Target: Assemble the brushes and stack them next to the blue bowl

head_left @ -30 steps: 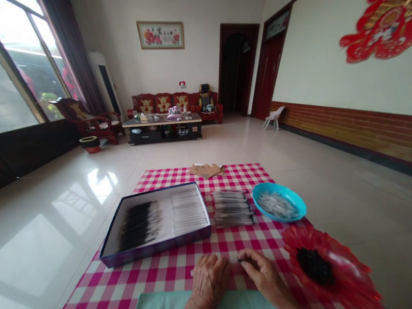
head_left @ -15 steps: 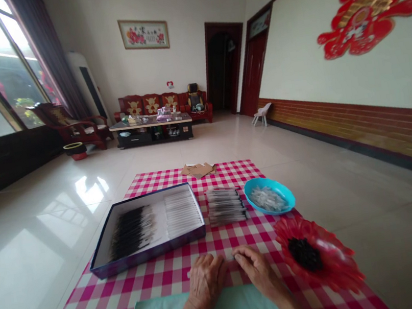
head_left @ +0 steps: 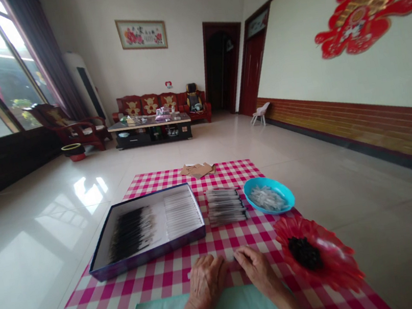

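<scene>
Barely moved since the earlier frame; keep slim tube point(head_left: 230, 261) straight, apparently gripped by curled left fingers point(head_left: 217, 265) and pinched right fingers point(head_left: 243, 256).

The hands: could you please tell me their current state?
Left hand: closed, apparently on a slim pale tube.
Right hand: closed on a small dark piece.

On the tablecloth point(head_left: 163, 285) we find rods point(head_left: 224, 206) between box point(head_left: 158, 218) at left and bowl point(head_left: 290, 197) at right; dish point(head_left: 336, 264) before the bowl; cardboard point(head_left: 199, 170) behind the rods.
</scene>
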Demonstrator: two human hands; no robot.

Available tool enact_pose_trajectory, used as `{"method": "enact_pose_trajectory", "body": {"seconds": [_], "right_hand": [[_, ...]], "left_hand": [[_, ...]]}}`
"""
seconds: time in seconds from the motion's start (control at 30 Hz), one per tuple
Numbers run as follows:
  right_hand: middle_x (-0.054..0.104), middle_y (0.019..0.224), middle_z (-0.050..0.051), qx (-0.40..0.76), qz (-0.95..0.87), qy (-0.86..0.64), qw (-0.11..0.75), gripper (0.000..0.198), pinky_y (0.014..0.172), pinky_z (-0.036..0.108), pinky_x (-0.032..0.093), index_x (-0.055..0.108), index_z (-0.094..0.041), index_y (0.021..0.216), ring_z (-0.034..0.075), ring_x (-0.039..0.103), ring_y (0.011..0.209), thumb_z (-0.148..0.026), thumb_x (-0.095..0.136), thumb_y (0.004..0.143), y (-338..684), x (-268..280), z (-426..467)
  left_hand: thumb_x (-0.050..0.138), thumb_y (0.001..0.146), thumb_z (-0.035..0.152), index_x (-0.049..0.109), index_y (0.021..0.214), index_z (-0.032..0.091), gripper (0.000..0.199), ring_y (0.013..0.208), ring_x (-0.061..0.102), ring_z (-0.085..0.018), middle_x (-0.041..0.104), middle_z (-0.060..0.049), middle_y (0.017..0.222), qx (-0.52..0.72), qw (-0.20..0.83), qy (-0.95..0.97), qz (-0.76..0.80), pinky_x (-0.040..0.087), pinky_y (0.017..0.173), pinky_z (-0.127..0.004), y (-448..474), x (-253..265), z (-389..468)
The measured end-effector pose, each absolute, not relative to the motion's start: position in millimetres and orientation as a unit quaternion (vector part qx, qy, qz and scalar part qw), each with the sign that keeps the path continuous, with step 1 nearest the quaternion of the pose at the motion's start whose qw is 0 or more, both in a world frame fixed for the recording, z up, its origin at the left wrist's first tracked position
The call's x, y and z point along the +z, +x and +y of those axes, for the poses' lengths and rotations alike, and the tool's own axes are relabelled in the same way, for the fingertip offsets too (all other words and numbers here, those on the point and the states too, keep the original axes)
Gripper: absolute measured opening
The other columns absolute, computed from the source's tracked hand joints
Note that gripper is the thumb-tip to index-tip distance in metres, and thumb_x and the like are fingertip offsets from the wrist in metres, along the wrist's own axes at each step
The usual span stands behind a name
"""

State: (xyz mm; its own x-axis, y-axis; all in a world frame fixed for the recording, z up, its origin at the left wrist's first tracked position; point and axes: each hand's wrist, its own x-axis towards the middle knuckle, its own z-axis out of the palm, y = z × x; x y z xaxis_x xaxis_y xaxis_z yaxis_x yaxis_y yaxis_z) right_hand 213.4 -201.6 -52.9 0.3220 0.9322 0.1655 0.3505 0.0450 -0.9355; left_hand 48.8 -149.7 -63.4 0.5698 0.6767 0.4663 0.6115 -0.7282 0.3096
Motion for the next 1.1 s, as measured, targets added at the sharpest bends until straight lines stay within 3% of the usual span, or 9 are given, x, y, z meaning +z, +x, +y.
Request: {"method": "enact_pose_trajectory", "body": {"seconds": [0.27, 0.47, 0.77, 1.03, 1.1], "right_hand": [[0.059, 0.062, -0.002, 0.374, -0.476, -0.597, 0.526, 0.024, 0.050, 0.022, 0.041, 0.063, -0.020, 0.082, 0.013, 0.052, 0.053, -0.042, 0.059, 0.076, 216.2, -56.7, -206.6], [0.064, 0.072, 0.001, 0.347, -0.475, -0.604, 0.537, 0.023, 0.055, 0.024, 0.045, 0.064, -0.019, 0.086, 0.015, 0.057, 0.062, -0.039, 0.058, 0.078, 218.1, -54.1, -206.6], [0.070, 0.085, 0.007, 0.133, -0.520, -0.671, 0.511, 0.019, 0.071, 0.030, 0.049, 0.064, -0.021, 0.089, 0.022, 0.064, 0.078, -0.033, 0.053, 0.080, 252.5, -12.7, -218.7], [0.070, 0.076, 0.008, -0.054, -0.519, -0.792, 0.316, 0.022, 0.068, 0.038, 0.050, 0.064, -0.021, 0.075, 0.026, 0.065, 0.072, -0.032, 0.045, 0.075, 336.4, -7.1, -263.9], [0.069, 0.076, 0.009, -0.091, -0.521, -0.793, 0.301, 0.022, 0.068, 0.040, 0.051, 0.064, -0.020, 0.073, 0.026, 0.064, 0.072, -0.032, 0.046, 0.074, 340.2, -10.4, -267.4]], "left_hand": [[0.042, 0.091, 0.029, 0.055, 0.075, 0.023, 0.021, 0.064, 0.051, -0.015, 0.055, 0.000, 0.067, 0.275, 0.065, 0.884, 0.373, 0.032, 0.061, -0.028, 48.4, -66.3, -149.2], [0.040, 0.092, 0.029, 0.055, 0.076, 0.023, 0.023, 0.065, 0.052, -0.015, 0.056, 0.001, 0.068, 0.280, 0.076, 0.879, 0.380, 0.033, 0.063, -0.027, 48.5, -66.0, -148.3], [0.038, 0.093, 0.029, 0.056, 0.078, 0.022, 0.024, 0.068, 0.053, -0.015, 0.056, 0.000, 0.069, 0.277, 0.091, 0.880, 0.375, 0.035, 0.065, -0.026, 47.7, -65.8, -147.0], [0.037, 0.093, 0.029, 0.055, 0.078, 0.022, 0.025, 0.068, 0.052, -0.014, 0.056, 0.000, 0.069, 0.277, 0.101, 0.876, 0.382, 0.034, 0.065, -0.026, 48.7, -66.4, -147.6], [0.037, 0.093, 0.030, 0.055, 0.078, 0.022, 0.025, 0.068, 0.052, -0.015, 0.055, 0.000, 0.069, 0.278, 0.102, 0.876, 0.380, 0.034, 0.065, -0.026, 48.8, -66.0, -147.6]]}}
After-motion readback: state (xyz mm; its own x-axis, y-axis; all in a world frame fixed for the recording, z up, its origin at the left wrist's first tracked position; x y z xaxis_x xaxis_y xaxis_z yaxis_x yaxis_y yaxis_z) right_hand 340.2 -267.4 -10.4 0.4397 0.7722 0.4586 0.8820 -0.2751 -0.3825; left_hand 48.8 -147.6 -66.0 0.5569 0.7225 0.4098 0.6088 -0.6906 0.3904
